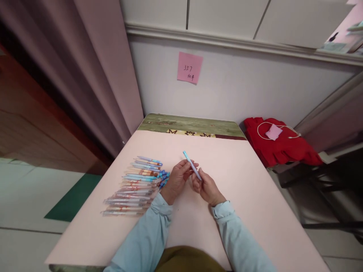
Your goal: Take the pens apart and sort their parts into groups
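Both my hands hold one light blue pen [189,161] above the middle of a pale pink table [249,196]. My left hand [179,178] pinches the pen near its middle. My right hand [206,186] grips its lower end, fingers curled round it. The pen's tip points up and away to the left. Just left of my left hand lies a row of several pens [133,189] side by side, with a few small blue caps [163,177] at their right ends.
A pink sticky note [190,67] hangs on the white wall beyond the table. A red garment [279,145] with a white cord and a pink slip lies on a chair at the right. A curtain [93,75] hangs at the left.
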Action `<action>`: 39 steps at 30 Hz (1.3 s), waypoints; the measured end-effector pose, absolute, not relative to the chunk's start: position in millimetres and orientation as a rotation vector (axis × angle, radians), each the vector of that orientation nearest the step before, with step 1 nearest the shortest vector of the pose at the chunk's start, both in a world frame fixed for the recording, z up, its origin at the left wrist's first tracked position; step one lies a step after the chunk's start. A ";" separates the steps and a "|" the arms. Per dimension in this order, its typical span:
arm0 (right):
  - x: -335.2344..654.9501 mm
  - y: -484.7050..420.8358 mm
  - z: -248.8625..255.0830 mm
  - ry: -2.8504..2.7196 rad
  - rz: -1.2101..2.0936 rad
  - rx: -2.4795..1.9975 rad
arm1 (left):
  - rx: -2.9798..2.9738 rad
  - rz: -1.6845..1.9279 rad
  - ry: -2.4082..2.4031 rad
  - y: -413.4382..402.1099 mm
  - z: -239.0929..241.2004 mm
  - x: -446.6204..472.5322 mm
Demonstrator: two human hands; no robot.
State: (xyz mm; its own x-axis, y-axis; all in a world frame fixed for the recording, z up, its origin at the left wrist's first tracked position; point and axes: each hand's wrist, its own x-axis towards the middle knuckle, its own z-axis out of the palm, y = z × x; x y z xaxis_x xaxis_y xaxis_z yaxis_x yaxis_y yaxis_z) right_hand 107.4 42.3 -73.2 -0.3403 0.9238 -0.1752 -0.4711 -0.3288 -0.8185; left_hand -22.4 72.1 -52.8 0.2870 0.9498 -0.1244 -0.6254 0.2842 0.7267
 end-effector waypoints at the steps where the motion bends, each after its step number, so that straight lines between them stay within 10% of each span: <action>1: 106.8 40.4 -73.4 -0.831 1.791 -0.813 | 0.645 1.143 0.627 71.7 -53.3 -22.0; 39: 98.7 33.5 -69.9 -0.822 1.757 -0.995 | 0.564 1.196 0.754 75.6 -62.1 -18.2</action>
State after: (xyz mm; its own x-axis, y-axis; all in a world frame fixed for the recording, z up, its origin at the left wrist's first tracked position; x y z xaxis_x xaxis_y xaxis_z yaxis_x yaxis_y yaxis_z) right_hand 98.7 33.5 -69.9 -0.2450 0.9314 -0.2692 -0.3901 -0.3489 -0.8521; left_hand -18.2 75.6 -62.1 0.1786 0.9594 -0.2181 -0.6103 0.2819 0.7403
